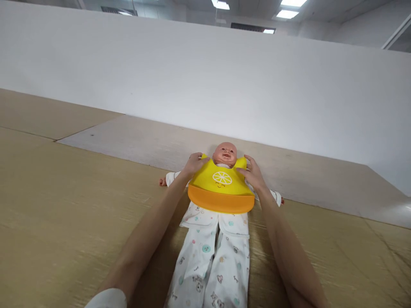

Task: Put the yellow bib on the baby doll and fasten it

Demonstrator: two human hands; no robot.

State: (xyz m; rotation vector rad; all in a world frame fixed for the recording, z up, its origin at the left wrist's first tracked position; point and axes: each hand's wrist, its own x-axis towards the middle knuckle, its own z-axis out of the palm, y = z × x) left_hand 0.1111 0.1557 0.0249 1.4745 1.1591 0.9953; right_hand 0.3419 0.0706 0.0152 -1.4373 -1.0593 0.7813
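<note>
Left hand (193,164) at bib (221,187), doll (225,153) partly hidden

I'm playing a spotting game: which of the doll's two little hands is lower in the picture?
The doll hand beyond the person's right forearm; the other doll hand, past the left forearm, sits higher.

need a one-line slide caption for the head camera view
Left hand and right hand at the upper sides of a yellow bib laid over a doll in patterned white clothes.
</note>
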